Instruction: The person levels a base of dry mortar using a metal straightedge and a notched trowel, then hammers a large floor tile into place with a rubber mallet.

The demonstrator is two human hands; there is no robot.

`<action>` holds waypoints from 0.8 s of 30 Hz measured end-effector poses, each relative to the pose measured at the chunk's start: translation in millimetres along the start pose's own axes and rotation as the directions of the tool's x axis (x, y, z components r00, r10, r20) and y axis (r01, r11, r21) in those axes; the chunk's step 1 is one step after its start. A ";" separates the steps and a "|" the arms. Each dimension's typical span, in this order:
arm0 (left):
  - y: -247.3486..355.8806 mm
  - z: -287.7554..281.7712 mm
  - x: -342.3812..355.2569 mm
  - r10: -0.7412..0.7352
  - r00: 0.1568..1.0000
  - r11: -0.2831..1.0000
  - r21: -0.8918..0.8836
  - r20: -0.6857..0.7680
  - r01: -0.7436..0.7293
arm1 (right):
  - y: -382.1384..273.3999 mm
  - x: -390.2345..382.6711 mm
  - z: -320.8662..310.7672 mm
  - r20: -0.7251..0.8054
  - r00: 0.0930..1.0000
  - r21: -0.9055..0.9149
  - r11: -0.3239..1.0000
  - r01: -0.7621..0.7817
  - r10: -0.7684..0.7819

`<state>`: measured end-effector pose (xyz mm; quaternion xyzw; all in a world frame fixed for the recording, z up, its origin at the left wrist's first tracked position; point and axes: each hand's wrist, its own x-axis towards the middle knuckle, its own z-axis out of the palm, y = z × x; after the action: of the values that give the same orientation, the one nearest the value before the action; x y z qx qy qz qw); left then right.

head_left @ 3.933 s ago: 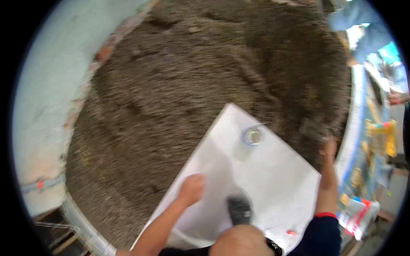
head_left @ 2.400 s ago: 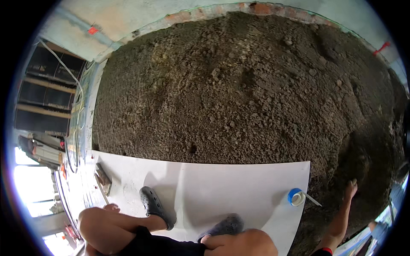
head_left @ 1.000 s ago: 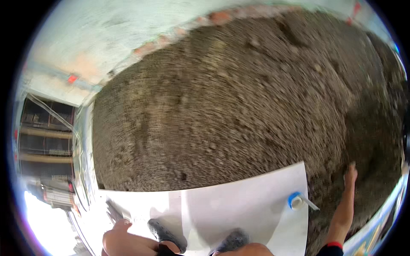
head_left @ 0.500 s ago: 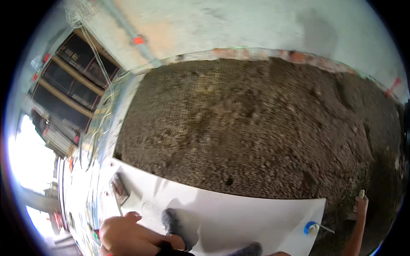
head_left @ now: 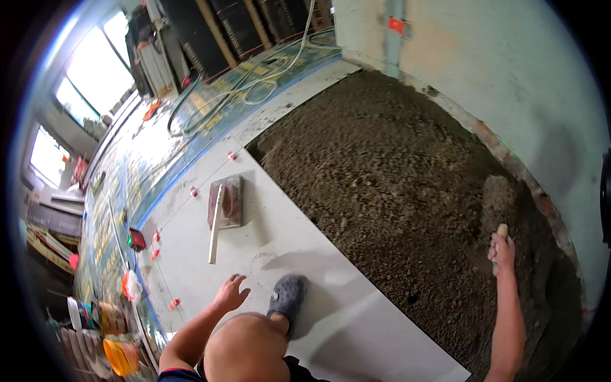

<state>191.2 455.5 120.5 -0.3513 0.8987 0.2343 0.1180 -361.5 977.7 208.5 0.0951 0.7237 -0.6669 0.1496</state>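
Gripping a trowel's pale handle (head_left: 501, 230), my right hand (head_left: 501, 253) is over the rough grey-brown mortar bed (head_left: 363, 146); the trowel's blade is coated in mortar and barely distinguishable. My left hand (head_left: 230, 293), fingers apart and holding nothing visible, hovers over the large white tiles (head_left: 356, 331), beside my grey clog (head_left: 287, 299) and bent knee. A rectangular reddish-grey tool (head_left: 234, 210) lies on the tiles with a white strip (head_left: 215, 229) across it. Small red-and-white clips (head_left: 193, 191) dot the tile joints.
A wall (head_left: 471, 51) borders the mortar at the right. Sheet-covered floor at left carries coiled hoses (head_left: 254, 86), a dark red-green object (head_left: 135, 239), a white bag (head_left: 132, 286) and buckets (head_left: 121, 353). Dark boards (head_left: 223, 25) and windows (head_left: 95, 70) stand at the back left.
The view has swung left, bringing hoses and windows in; the blue tape roll has left view. My right hand works farther up the mortar, and my left hand has come out from beside my knee.
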 end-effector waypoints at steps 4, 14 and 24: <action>-5.0 -31.1 13.0 0.035 0.965 0.993 -0.098 -0.261 -0.063 | -8.1 3.9 156.5 0.220 0.971 -0.006 0.996 -0.091 0.090; -84.4 -118.7 158.4 0.057 0.814 0.990 -0.072 -0.578 -0.121 | 24.1 -36.6 441.5 0.477 0.799 -0.253 0.928 -0.275 0.367; -93.0 -131.8 308.9 0.149 0.959 0.983 0.144 -0.242 -0.116 | 12.7 -59.6 644.9 0.529 0.798 -0.492 0.870 0.012 0.288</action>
<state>24.8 151.2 86.3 -0.3088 0.9412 0.1369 0.0094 -243.5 341.6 174.8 -0.1005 0.7721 -0.4533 0.4338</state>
